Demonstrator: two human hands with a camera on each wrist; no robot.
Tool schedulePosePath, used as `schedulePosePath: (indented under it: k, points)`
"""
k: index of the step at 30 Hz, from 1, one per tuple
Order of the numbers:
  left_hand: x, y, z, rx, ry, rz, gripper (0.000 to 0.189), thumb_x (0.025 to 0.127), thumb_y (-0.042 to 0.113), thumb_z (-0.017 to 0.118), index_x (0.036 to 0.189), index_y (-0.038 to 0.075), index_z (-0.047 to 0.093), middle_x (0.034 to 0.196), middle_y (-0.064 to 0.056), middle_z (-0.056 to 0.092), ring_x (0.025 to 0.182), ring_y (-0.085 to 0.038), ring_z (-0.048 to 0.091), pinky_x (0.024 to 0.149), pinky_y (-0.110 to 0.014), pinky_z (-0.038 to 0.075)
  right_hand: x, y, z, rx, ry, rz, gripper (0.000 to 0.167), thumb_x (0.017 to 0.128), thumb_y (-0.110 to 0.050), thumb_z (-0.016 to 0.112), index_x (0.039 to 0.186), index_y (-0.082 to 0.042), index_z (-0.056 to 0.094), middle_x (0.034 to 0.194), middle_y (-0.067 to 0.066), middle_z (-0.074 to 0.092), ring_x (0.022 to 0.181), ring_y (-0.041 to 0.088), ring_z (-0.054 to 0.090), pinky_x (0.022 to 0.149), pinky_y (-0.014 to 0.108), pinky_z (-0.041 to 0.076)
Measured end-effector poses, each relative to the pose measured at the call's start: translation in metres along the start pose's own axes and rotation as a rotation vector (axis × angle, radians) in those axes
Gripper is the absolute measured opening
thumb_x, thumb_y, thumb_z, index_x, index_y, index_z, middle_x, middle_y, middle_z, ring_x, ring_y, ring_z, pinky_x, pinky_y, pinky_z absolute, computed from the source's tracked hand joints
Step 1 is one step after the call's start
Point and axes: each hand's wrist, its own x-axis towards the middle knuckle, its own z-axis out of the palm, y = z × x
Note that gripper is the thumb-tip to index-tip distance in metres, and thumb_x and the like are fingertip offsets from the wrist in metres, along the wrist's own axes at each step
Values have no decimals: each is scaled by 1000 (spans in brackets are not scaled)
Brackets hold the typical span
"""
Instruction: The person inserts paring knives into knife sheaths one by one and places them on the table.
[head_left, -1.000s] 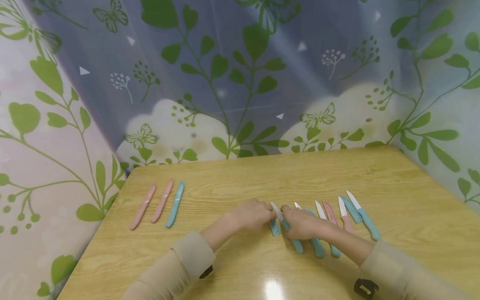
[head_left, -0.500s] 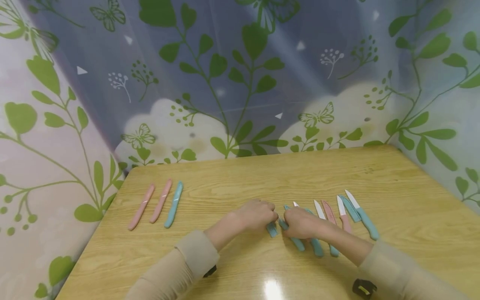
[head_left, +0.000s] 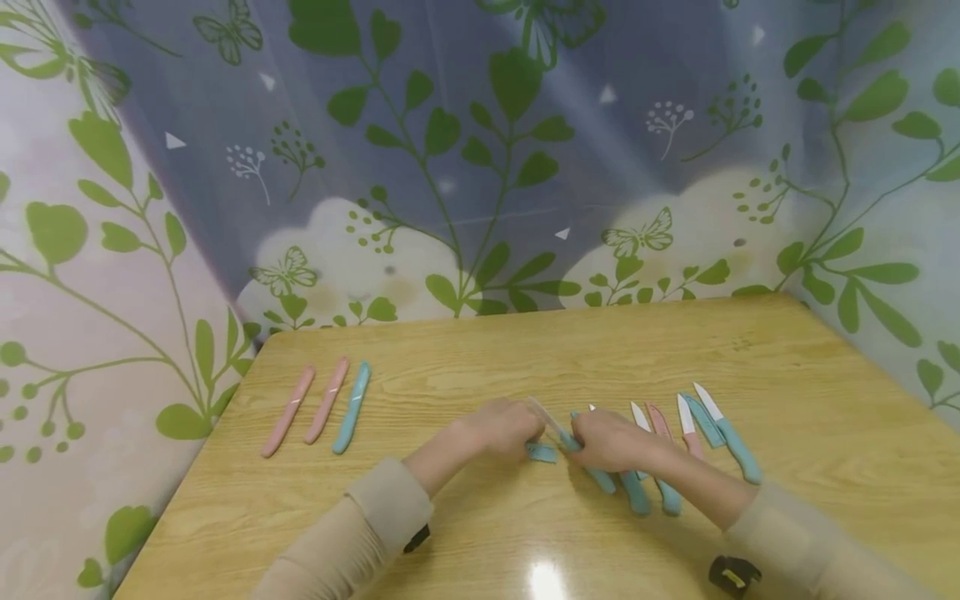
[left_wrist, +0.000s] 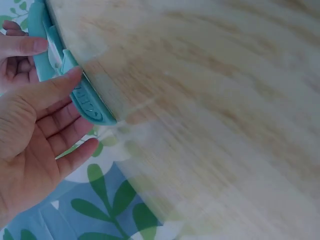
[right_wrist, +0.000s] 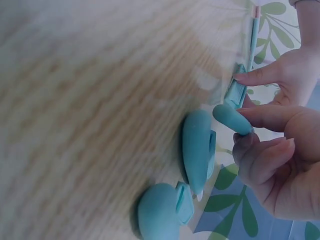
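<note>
My left hand (head_left: 501, 427) pinches a turquoise knife sheath (head_left: 542, 452) between thumb and fingers, above the middle of the table. In the left wrist view the sheath (left_wrist: 92, 105) shows embossed marks. My right hand (head_left: 611, 440) grips a paring knife (head_left: 597, 477) by its turquoise handle; the bare blade slants up and left towards my left hand. Seen from the right wrist, the handle end (right_wrist: 232, 119) sits between thumb and fingers, near the sheath. Part of the handle is hidden behind the right hand.
Right of my hands lie several unsheathed knives, among them a turquoise one (head_left: 738, 450) and a pink-handled one (head_left: 691, 437), with a pink sheath (head_left: 659, 422) and a turquoise sheath (head_left: 702, 419). Sheathed pink knives (head_left: 288, 412) and a turquoise one (head_left: 351, 408) lie at left on the wooden table (head_left: 450, 367).
The sheath in my left hand has turned from steep to nearly level. The knife blade, hidden half a second ago, shows again between my hands.
</note>
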Motion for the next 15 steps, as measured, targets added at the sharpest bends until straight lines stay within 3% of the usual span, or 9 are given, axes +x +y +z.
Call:
schedulePosePath:
  k: [7,15]
  points:
    - [-6,-8,3,-183,-41,4,24,84,10,66,66,14,51,59,8,41,52,-5,33,48,-16,28,-5,4,-1,49,18,-88,27,88,-8,60,66,-9,45,51,-4,40,38,5,36,37,13,27]
    - [-18,-32,-7,-338,51,-14,12,87,10,61,76,12,57,67,5,48,58,-7,40,53,-19,35,-7,9,-12,5,127,-96,21,89,-15,60,73,-9,47,57,-3,43,46,7,35,42,16,26]
